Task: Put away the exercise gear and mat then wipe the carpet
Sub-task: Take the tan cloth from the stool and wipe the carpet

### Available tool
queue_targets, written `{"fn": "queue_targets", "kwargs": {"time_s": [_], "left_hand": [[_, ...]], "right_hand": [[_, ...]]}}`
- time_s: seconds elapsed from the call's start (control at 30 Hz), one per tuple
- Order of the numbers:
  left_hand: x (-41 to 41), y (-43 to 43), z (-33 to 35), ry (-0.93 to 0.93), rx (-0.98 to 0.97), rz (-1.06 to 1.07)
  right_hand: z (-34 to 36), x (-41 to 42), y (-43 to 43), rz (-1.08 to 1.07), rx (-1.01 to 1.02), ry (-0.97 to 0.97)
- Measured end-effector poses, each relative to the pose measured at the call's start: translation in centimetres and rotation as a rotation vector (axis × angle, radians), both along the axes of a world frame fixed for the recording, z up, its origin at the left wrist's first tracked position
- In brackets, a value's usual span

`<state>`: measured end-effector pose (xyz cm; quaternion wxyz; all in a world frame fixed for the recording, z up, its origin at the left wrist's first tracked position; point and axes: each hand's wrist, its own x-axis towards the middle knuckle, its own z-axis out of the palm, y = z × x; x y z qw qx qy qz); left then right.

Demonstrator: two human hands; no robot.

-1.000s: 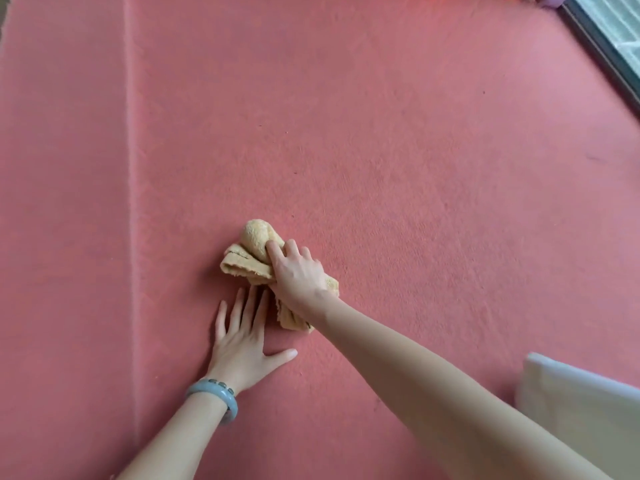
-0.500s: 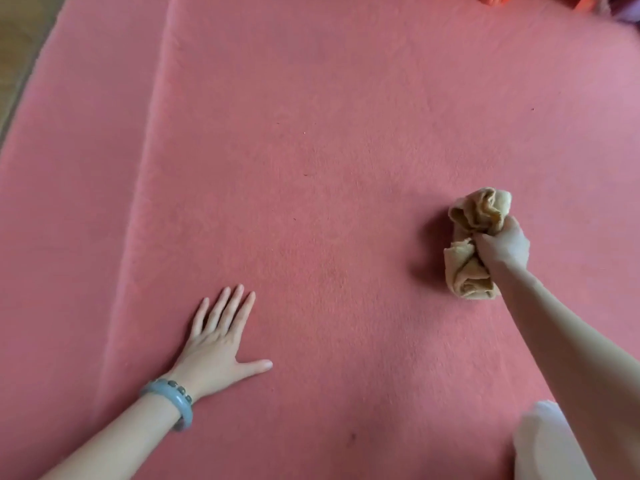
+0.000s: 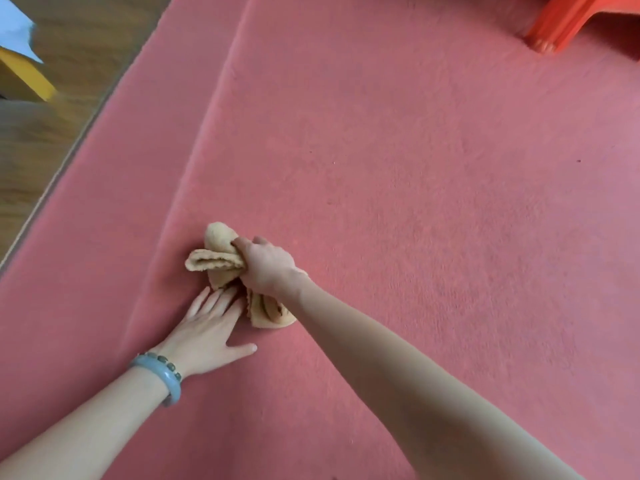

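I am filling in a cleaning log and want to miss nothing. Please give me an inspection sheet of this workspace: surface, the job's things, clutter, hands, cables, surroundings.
Surface: pink carpet, with a long ridge down its left part and a few small dark specks.
Job's things: tan cloth, bunched, on the carpet; no exercise gear or mat seen.
Clutter: nothing seen.
Hands: right hand grips the cloth; left hand lies flat on the carpet, fingers straight, close beside the cloth, with a bracelet on the wrist.
Cables: nothing seen.
Surroundings: wooden floor left of the carpet; orange furniture leg on the carpet, top right; yellow and white object, top left, blurred.
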<state>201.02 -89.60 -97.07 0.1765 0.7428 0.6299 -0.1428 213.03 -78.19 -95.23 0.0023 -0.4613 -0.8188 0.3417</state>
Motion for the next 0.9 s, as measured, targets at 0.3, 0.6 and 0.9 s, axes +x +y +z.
{"fn": "queue_targets", "kwargs": {"time_s": [0.3,0.6,0.9], "left_hand": [[6.6,3.1,-0.2,-0.024,-0.067,0.072],[11.6,6.9,-1.9,0.007,-0.211,0.216],[13.4,8.4,-0.9,0.043,-0.365,0.27]], "right_hand": [[0.0,18.8,11.7,-0.242,0.178,-0.173],[-0.6,39.1,15.1,-0.937,0.121,-0.364],[-1.0,14.5,10.9,-0.243,0.163,-0.161]]}}
